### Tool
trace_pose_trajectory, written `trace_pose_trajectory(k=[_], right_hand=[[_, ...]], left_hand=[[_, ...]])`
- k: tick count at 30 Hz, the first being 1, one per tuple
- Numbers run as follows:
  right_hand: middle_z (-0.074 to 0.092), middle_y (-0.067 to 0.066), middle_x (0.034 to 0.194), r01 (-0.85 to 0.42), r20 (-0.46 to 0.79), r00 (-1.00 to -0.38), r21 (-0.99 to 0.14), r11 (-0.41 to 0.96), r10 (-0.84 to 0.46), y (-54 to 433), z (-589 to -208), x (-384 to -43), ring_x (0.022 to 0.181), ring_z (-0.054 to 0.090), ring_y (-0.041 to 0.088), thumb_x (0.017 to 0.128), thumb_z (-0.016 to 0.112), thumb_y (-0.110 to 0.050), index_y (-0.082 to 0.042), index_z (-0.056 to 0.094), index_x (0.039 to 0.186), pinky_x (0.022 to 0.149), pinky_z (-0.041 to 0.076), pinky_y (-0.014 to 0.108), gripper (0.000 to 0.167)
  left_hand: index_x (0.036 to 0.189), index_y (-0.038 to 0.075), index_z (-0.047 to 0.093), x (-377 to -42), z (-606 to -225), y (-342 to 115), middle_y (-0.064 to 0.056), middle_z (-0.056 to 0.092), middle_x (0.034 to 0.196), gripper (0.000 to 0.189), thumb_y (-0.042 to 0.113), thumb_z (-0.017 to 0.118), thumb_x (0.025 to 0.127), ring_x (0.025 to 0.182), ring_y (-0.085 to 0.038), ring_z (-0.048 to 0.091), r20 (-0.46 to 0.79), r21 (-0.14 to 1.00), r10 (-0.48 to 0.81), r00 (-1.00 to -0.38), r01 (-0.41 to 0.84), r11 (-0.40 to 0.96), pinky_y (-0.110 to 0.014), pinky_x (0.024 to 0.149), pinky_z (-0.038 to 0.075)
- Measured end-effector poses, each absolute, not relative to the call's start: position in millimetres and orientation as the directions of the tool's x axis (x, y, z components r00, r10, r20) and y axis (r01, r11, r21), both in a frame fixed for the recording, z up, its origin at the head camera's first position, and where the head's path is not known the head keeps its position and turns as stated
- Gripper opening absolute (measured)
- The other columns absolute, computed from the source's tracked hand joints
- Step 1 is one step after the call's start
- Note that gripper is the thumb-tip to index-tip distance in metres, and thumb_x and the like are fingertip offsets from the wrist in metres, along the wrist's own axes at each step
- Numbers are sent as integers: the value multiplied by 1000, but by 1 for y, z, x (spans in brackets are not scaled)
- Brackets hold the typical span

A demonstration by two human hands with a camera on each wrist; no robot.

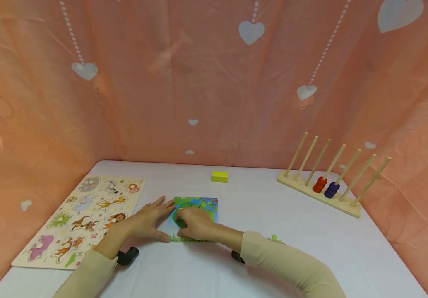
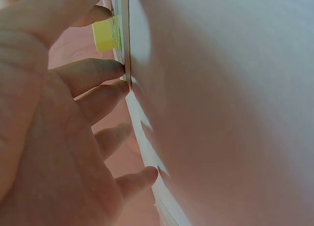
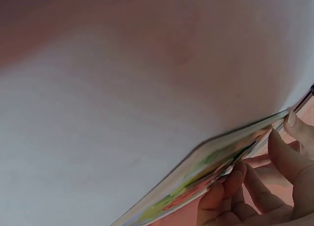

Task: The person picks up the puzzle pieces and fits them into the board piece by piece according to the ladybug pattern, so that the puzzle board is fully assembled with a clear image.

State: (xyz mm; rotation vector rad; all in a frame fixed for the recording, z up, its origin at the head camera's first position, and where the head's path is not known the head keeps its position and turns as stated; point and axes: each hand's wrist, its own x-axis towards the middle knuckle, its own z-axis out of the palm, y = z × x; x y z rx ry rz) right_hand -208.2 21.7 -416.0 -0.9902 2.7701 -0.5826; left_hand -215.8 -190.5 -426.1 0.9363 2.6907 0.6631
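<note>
Beige cloth sleeves (image 1: 288,260) lay nearest. The left hand (image 1: 148,219), fingers straight and spread, touched the left edge of a flat, square, blue-and-green picture board (image 1: 214,205) on the white table (image 1: 258,207). Bent fingers of the right hand (image 1: 196,223) rested on the board; whether they pinched anything, I could not tell. White marking at the board's top edge was too small to read.

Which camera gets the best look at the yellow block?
The head view: the yellow block shows there whole and unobstructed. The left wrist view shows it partly hidden; the right wrist view doesn't show it.
</note>
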Motion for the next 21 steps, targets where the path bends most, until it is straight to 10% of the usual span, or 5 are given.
trace_pose_trajectory(k=[6, 11, 15, 21], right_hand=[[64, -2, 95, -621, 39, -751, -381, 685, -659, 24, -413, -204, 79, 53, 4, 82, 84, -25, -6, 70, 119, 65, 44, 16, 44], [59, 4, 130, -751, 54, -660, -55, 658, -749, 36, -408, -193, 117, 56, 16, 90, 73, -42, -12, 65, 129, 94, 49, 34, 50], [34, 6, 160, -813, -63, -578, 131, 567, -814, 49, -407, -182, 146, 32, 23, 94, 56, -59, -14, 48, 148, 114, 30, 54, 70], [14, 5, 167, -856, -177, -516, 107, 505, -838, 62, -413, -169, 152, 13, 23, 96, 40, -69, -13, 27, 159, 118, 16, 58, 85]], left_hand=[[147, -5, 42, -215, -425, -191, -23, 31, 158, 97, 45, 85, 75, 146, -51, 13, -57, 481, 627, -777, 529, 699, -77, 105, 18], [148, -4, 42, -216, -426, -190, -23, 31, 158, 98, 46, 84, 75, 146, -51, 13, -55, 470, 625, -779, 532, 704, -77, 105, 18], [148, -4, 42, -218, -427, -189, -23, 32, 157, 97, 46, 84, 76, 146, -51, 13, -52, 465, 631, -774, 540, 701, -77, 105, 18], [149, -3, 41, -217, -427, -190, -24, 31, 158, 98, 47, 83, 76, 146, -51, 13, -62, 462, 631, -773, 538, 705, -77, 105, 17]])
